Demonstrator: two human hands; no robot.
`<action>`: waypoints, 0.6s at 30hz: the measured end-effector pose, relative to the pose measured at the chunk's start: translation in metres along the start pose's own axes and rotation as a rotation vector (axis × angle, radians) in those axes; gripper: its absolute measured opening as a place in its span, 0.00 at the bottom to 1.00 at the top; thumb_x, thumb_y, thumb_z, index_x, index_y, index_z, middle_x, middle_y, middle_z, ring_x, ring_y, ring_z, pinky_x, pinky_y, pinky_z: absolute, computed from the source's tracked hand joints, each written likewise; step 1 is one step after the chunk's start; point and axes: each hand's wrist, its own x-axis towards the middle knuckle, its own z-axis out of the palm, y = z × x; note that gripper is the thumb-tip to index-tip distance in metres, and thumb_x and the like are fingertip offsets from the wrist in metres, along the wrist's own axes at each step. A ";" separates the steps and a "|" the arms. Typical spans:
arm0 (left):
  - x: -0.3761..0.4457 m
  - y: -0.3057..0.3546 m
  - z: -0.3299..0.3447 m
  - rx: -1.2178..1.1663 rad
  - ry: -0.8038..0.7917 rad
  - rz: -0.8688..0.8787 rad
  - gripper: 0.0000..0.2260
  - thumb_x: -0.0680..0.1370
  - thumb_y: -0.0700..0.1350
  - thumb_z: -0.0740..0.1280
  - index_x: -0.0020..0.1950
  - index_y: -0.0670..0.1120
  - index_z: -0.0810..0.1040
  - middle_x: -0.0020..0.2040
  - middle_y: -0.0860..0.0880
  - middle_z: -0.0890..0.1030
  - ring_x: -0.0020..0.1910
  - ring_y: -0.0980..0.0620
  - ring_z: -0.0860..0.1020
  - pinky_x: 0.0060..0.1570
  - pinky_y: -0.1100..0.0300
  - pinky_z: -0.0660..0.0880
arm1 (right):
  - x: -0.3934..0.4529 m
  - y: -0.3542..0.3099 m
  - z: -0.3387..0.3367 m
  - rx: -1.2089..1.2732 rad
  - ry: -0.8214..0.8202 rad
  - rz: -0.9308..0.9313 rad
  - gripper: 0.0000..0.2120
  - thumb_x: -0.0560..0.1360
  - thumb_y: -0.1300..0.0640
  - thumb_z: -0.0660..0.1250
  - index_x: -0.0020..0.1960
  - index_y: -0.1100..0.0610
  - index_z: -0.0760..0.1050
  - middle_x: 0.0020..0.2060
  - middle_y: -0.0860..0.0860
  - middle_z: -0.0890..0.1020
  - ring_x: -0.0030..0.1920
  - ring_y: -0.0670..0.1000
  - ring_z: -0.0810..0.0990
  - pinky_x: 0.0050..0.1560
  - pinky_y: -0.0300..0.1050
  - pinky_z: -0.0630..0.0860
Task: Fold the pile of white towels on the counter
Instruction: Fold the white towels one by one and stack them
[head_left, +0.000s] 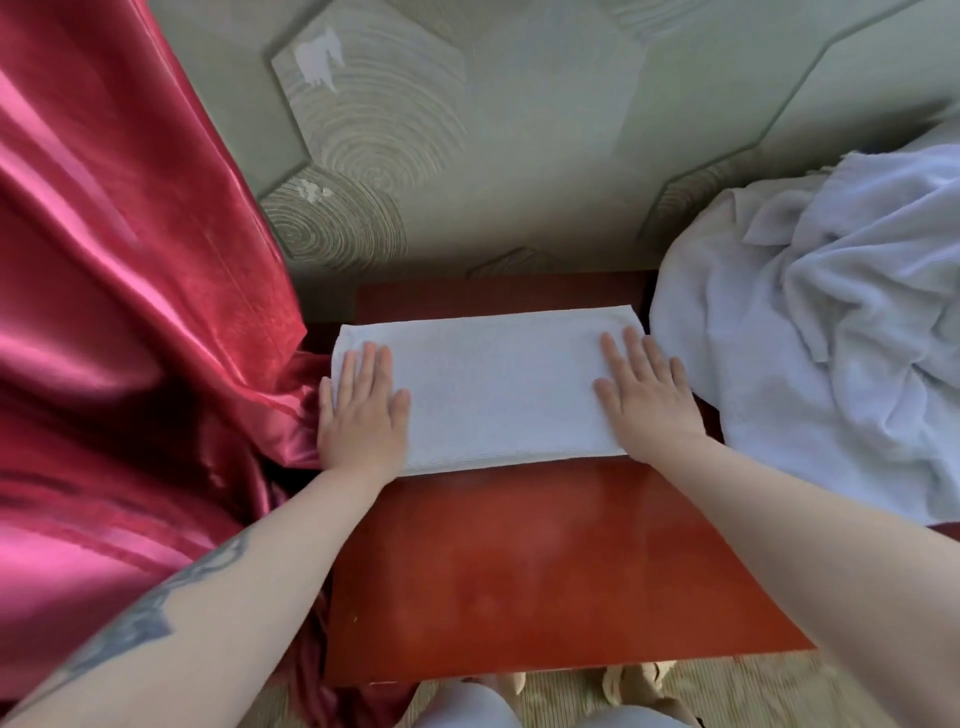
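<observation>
Folded towel (493, 384) lies at frame centre on the red counter (545, 561), long axis left to right. Left hand (361, 415) and right hand (647, 397) press flat on its ends, fingers straight, gripping nothing. Unfolded towel pile (831, 322) occupies the right of frame.

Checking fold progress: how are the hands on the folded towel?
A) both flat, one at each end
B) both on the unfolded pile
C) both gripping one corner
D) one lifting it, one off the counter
A: the left hand and right hand lie flat, fingers straight, at opposite ends of the folded towel.

Matt terry towel (498, 384) (glossy counter (545, 561))
</observation>
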 end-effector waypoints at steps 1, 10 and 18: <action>-0.004 0.001 -0.002 0.013 0.001 -0.015 0.26 0.84 0.54 0.44 0.80 0.50 0.41 0.80 0.54 0.40 0.79 0.54 0.39 0.76 0.50 0.38 | -0.005 -0.004 0.001 0.005 0.004 0.023 0.28 0.83 0.44 0.41 0.79 0.47 0.35 0.79 0.51 0.39 0.79 0.53 0.40 0.77 0.54 0.42; -0.078 0.129 -0.014 -0.231 -0.153 0.159 0.26 0.85 0.53 0.48 0.81 0.49 0.45 0.81 0.52 0.43 0.79 0.52 0.40 0.76 0.53 0.39 | -0.070 -0.028 -0.021 0.095 -0.169 -0.020 0.28 0.84 0.45 0.45 0.80 0.52 0.42 0.80 0.51 0.42 0.79 0.51 0.39 0.77 0.53 0.41; -0.116 0.275 -0.065 -0.280 0.000 0.425 0.26 0.84 0.49 0.52 0.81 0.49 0.48 0.81 0.52 0.47 0.79 0.52 0.43 0.76 0.53 0.41 | -0.131 0.101 -0.106 0.116 0.065 0.058 0.28 0.84 0.46 0.47 0.81 0.51 0.44 0.80 0.49 0.45 0.79 0.50 0.42 0.77 0.52 0.42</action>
